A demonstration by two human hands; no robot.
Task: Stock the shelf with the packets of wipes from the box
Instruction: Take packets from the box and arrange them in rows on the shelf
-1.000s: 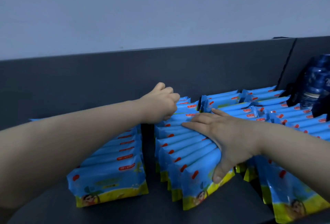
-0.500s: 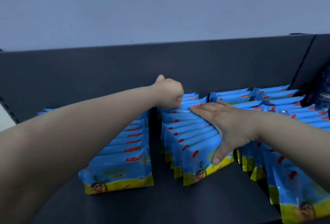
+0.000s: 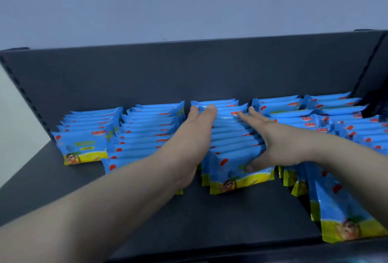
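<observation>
Blue and yellow packets of wipes stand in several front-to-back rows on the dark shelf (image 3: 231, 227). My left hand (image 3: 195, 136) lies flat with straight fingers against the left side of the middle row (image 3: 231, 134), its fingertips near the rearmost packets. My right hand (image 3: 283, 143) rests on top of the same row's right part, fingers stretched toward the back. Its thumb presses the face of the front packet (image 3: 237, 178). Neither hand grips a packet. No box is in view.
Two more rows (image 3: 84, 136) (image 3: 147, 132) stand to the left and several (image 3: 346, 126) to the right, the nearest right packet (image 3: 340, 210) leaning far forward. The shelf's dark back panel (image 3: 189, 73) rises behind. Bare shelf lies in front of the rows.
My left hand has opened from a fist at the back of the middle row and now lies flat along its left side. My right hand stays on top. The view has shifted left.
</observation>
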